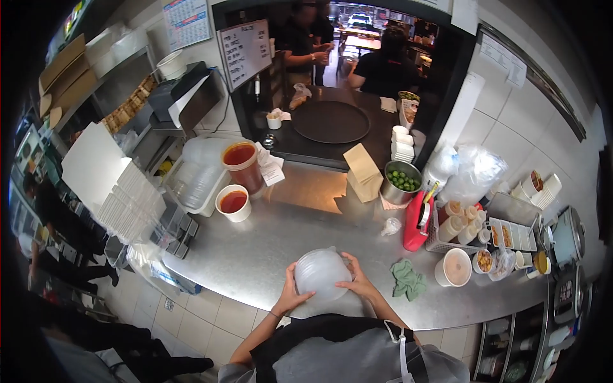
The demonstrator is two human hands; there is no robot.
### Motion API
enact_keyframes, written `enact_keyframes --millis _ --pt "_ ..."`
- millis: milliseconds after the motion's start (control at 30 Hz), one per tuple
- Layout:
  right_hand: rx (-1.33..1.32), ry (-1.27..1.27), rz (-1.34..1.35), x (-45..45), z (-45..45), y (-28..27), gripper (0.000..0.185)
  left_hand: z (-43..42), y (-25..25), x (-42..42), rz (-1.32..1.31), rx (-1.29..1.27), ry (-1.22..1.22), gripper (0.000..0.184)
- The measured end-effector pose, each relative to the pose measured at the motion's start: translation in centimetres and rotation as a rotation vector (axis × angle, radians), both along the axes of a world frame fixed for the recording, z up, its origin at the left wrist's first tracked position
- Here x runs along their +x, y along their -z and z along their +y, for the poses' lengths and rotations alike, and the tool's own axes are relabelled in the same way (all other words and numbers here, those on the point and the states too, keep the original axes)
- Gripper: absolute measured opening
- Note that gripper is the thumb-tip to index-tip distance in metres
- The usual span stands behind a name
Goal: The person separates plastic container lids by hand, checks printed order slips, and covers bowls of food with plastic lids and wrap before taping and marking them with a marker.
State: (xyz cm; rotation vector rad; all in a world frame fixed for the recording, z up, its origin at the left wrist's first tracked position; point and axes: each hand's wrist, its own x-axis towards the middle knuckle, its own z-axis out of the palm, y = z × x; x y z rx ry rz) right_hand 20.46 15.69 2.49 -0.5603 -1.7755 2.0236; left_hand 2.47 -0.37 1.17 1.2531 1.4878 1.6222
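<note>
Round translucent plastic lids or bowls (pixel 321 271), seemingly stacked, are held between my two hands over the front of the steel counter (pixel 255 268). My left hand (pixel 294 288) grips the left side, its thumb across the near part. On the right side my right hand (pixel 356 279) holds the rim, thumb on the lower right. To the right of the hands lies a crumpled green cloth (pixel 408 279). Beyond the hands to the left stand a white tub of red sauce (pixel 234 203) and a taller tub of red sauce (pixel 242 165).
At the back are a round black tray (pixel 331 121), a brown paper bag (pixel 363 172) and a pot of green limes (pixel 401 178). A red container (pixel 417 220), a basket of sauce bottles (pixel 440 239) and a white tub (pixel 453 267) stand right. White boxes (pixel 121 191) are stacked left. People stand beyond the opening.
</note>
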Motion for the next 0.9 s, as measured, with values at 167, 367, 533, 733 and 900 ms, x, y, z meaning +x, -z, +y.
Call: enact_keyframes --millis 167,367,533,733,900 --pt "-0.056 0.082 0.110 -3.1 -0.6 -2.3 0.092 0.8 -1.5 -0.5 -0.626 -0.022 -0.173 0.071" --pt "0.076 0.148 0.093 -5.7 -1.6 -0.5 0.077 0.2 -7.6 -8.1 -1.063 0.244 -0.310 0.060" --pt "0.973 0.329 -0.323 -4.7 -3.7 5.7 0.064 0.6 -12.9 -21.7 -0.979 0.584 -0.522 0.054" --pt "1.135 0.310 -0.504 -5.6 -4.5 5.4 0.055 4.6 -12.1 -39.3 -0.946 0.411 -0.891 0.067" --pt "1.087 0.339 -0.514 -5.9 -4.4 4.9 0.051 10.8 -12.4 -48.5 -1.046 0.311 -0.991 0.063"
